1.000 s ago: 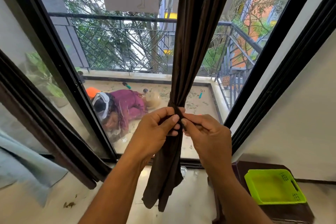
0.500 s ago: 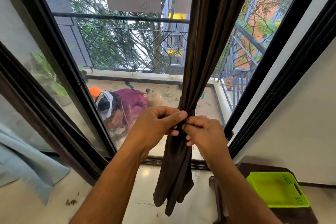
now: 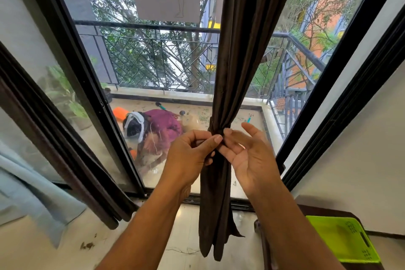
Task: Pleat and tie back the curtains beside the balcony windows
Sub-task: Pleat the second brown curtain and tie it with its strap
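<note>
Since earlier, right hand (image 3: 252, 158) opened, fingers spread; left hand (image 3: 192, 155) pinches the soft, pleated brown curtain (image 3: 238, 61), which hangs vertically.

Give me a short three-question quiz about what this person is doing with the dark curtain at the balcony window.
1. True or false: the brown curtain is gathered into a narrow bundle at hand height.
2. Which hand pinches the curtain at its cinched waist? A) left hand B) right hand C) neither
3. Fill in: the lime-green basket sits at the lower ____ of the view.

Key:
1. True. The cloth is cinched where the hands meet and hangs loose below.
2. A. The left hand's thumb and fingers close on the cloth; the right hand's fingers are spread, with its thumb tip at the cloth.
3. Right, on a dark stand by the wall.
</note>
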